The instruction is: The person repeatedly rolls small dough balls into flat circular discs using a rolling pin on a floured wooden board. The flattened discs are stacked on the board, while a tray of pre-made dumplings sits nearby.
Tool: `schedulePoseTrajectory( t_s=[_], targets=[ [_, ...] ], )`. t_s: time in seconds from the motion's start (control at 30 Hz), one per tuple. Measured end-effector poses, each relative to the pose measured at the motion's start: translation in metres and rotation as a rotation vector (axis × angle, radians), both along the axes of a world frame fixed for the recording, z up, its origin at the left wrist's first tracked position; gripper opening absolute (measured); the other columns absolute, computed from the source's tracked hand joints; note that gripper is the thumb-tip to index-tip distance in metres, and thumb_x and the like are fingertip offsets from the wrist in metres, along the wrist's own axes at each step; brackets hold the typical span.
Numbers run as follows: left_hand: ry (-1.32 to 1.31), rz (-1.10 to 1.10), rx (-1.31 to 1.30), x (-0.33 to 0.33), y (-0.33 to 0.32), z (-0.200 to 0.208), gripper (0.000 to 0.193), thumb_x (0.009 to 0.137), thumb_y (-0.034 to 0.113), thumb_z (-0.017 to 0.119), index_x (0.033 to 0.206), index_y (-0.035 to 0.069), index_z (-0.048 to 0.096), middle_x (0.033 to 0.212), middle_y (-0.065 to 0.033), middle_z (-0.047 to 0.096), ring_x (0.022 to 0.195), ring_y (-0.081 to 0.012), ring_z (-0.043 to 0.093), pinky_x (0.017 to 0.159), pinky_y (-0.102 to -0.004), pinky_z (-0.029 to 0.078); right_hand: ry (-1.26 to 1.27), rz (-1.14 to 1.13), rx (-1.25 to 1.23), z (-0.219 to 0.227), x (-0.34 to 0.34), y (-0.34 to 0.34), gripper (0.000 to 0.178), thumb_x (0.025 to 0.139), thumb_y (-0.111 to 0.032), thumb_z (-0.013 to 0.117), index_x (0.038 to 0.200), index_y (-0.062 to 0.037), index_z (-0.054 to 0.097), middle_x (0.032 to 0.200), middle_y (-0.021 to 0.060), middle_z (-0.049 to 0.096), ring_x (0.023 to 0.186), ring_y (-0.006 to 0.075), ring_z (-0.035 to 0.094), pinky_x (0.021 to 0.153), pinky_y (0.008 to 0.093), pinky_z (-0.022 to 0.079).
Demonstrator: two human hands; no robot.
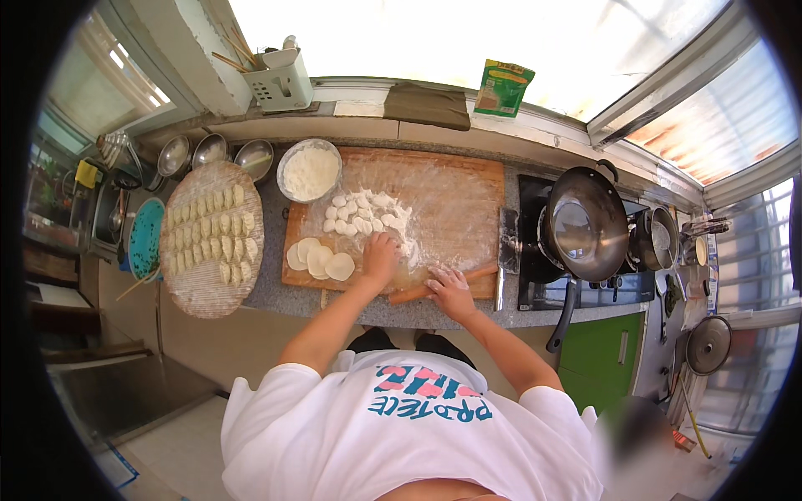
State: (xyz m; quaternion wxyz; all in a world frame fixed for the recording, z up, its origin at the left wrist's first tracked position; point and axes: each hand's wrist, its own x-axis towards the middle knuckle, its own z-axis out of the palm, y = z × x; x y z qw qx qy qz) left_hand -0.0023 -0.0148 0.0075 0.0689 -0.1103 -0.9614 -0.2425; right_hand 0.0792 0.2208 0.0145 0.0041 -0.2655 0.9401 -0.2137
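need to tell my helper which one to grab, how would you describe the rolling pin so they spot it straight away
Start at the big floured wooden cutting board in the middle of the counter, and look along its near edge. The rolling pin lies there under the right hand, a thin plain wooden stick. Unlike the round white dough wrappers and small dough pieces nearby, it is long and brown.

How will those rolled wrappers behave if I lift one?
The wrappers look thin and flat, so one would likely flop. They overlap, so they may stick together. The floured board suggests soft dough that tears easily.
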Motion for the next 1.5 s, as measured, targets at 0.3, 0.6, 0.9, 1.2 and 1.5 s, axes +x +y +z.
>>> schedulePoseTrajectory(
  t_s=[0.3, 0.6, 0.9, 1.2, 1.5],
  targets=[
    [0.000, -0.067, 0.087, 0.002, 0.018, 0.020, 0.026, 0.081, 0.022, 0.074, 0.103, 0.008, 0.070, 0.119, -0.0095, 0.062, 0.118, -0.0290, 0.053, 0.101, -0.0447, 0.043, 0.014, 0.062, -0.003, -0.003, -0.006, 0.005, 0.041, 0.078, -0.021, 0.079, 0.116, -0.0161, 0.067, 0.143, 0.0071, 0.054, 0.134, 0.0310, 0.049, 0.110, 0.0501, 0.039],
    [-0.032, -0.441, -0.120, -0.021, 0.051, -0.005, 0.066, 0.094, 0.036, 0.061, 0.153, 0.011, 0.043, 0.163, -0.0124, 0.031, 0.154, -0.0308, 0.020, 0.126, -0.0506, 0.015, 0.038, 0.043, -0.019, -0.004, -0.009, 0.000, 0.041, 0.076, -0.021, 0.079, 0.115, -0.0165, 0.067, 0.136, 0.0095, 0.056, 0.130, 0.0312, 0.052, 0.107, 0.0497, 0.041],
    [-0.100, -0.432, -0.230, -0.019, 0.054, 0.002, 0.077, 0.093, 0.046, 0.058, 0.159, 0.014, 0.034, 0.166, -0.0136, 0.026, 0.155, -0.0360, 0.014, 0.125, -0.0551, 0.010, -0.012, -0.013, -0.118, 0.007, -0.004, -0.003, 0.046, 0.072, -0.028, 0.082, 0.114, -0.0150, 0.069, 0.129, 0.0105, 0.058, 0.122, 0.0343, 0.055, 0.105, 0.0505, 0.041],
    [-0.045, -0.463, -0.114, -0.023, 0.047, 0.005, 0.077, 0.092, 0.043, 0.060, 0.158, 0.014, 0.034, 0.164, -0.0144, 0.027, 0.155, -0.0349, 0.016, 0.126, -0.0511, 0.013, 0.037, 0.028, -0.116, 0.009, -0.005, -0.007, 0.045, 0.075, -0.023, 0.079, 0.119, -0.0175, 0.070, 0.126, 0.0081, 0.059, 0.122, 0.0313, 0.055, 0.104, 0.0499, 0.041],
    [0.045, 0.046, 0.072, 0.003, 0.007, 0.006, 0.020, 0.081, 0.022, 0.076, 0.094, 0.010, 0.068, 0.108, -0.0086, 0.058, 0.109, -0.0321, 0.053, 0.099, -0.0461, 0.042, 0.048, 0.091, -0.047, 0.001, -0.023, -0.009, 0.035, 0.079, -0.021, 0.075, 0.111, -0.0113, 0.065, 0.114, 0.0077, 0.062, 0.113, 0.0285, 0.059, 0.100, 0.0461, 0.043]
  ],
)
